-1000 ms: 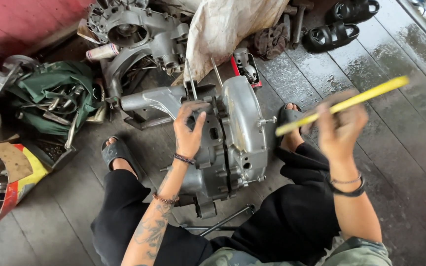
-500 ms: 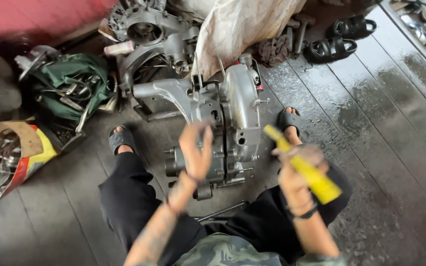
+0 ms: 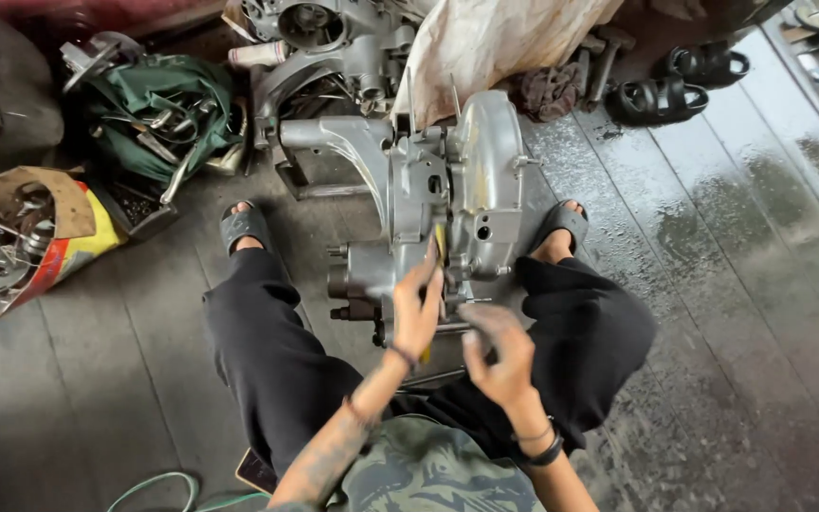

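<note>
Screwdriver [image 3: 439, 248], yellow-handled, passed from right hand [image 3: 497, 346] to left hand [image 3: 417, 308], which gripped it against engine casing [image 3: 457, 190]. Right hand hung released at five o'clock of the left, so prying had begun.

Green bag of tools [image 3: 158, 118], black sandals [image 3: 675, 85], dirty cloth sack [image 3: 495, 43]

person: black trousers [image 3: 267, 351], camouflage-print top [image 3: 428, 474], black slide sandals [image 3: 244, 226], dark bracelets on left wrist [image 3: 402, 358], black bands on right wrist [image 3: 544, 449], tattooed left forearm [image 3: 334, 455].
</note>
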